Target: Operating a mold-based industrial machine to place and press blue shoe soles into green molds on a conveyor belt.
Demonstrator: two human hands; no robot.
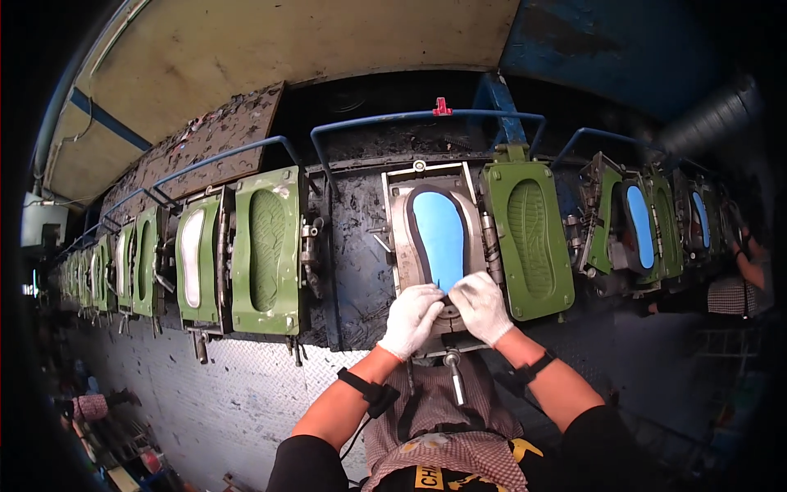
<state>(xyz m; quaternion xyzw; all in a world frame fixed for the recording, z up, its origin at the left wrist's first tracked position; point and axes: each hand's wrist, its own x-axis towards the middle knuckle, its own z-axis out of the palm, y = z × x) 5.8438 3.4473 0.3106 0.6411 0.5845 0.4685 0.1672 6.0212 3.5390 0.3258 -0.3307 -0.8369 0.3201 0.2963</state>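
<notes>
In front of me a shoe sole (438,230) with a blue face and a dark rim lies in a metal mould (399,238) with its lid swung aside. My left hand (412,318), in a white knit glove, has its fingers closed at the narrow near end of the sole. My right hand (482,307), gloved alike, pinches at the other side of that same end. The fingertips partly hide the sole's edge. Hinged to the mould's right side, the green lid (531,238) shows a patterned sole-shaped hollow.
More green moulds stand in a row: an open one (266,246) at left, another with a blue sole (639,227) at right. Blue rails (418,117) run behind them. A metal handle (456,379) juts toward me. Another person's arm (748,264) shows at far right.
</notes>
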